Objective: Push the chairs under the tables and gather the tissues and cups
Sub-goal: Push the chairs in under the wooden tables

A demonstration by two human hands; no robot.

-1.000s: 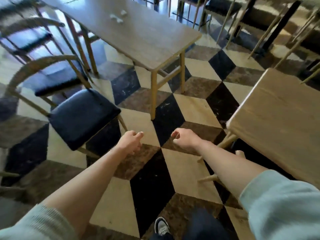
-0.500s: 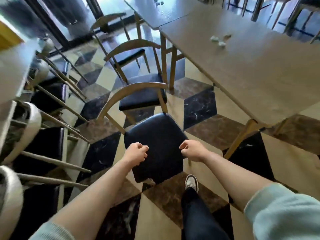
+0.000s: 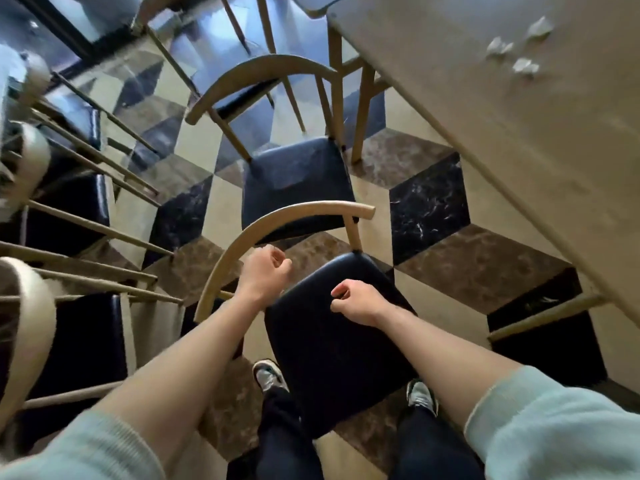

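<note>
A wooden chair with a black seat [image 3: 332, 341] and a curved backrest [image 3: 277, 220] stands right below me, out from the table [image 3: 519, 140] on the right. My left hand [image 3: 265, 271] hovers just beside the backrest, fingers curled, holding nothing. Over the seat hangs my right hand [image 3: 356, 303], also loosely curled and empty. A second chair [image 3: 294, 181] stands further ahead, its seat partly beside the table leg. Three crumpled white tissues [image 3: 512, 50] lie on the tabletop at the upper right. No cups are in view.
More chairs [image 3: 69, 209] with black seats crowd the left side, their legs and backs sticking out toward me. Another table [image 3: 311, 3] edge shows at the top. My feet [image 3: 268, 375] stand on the chequered floor on either side of the near chair.
I have walked closer to the near chair and look more steeply down. Both hands have moved forward over it, the left nearing the backrest. The tissues now appear at the upper right.
</note>
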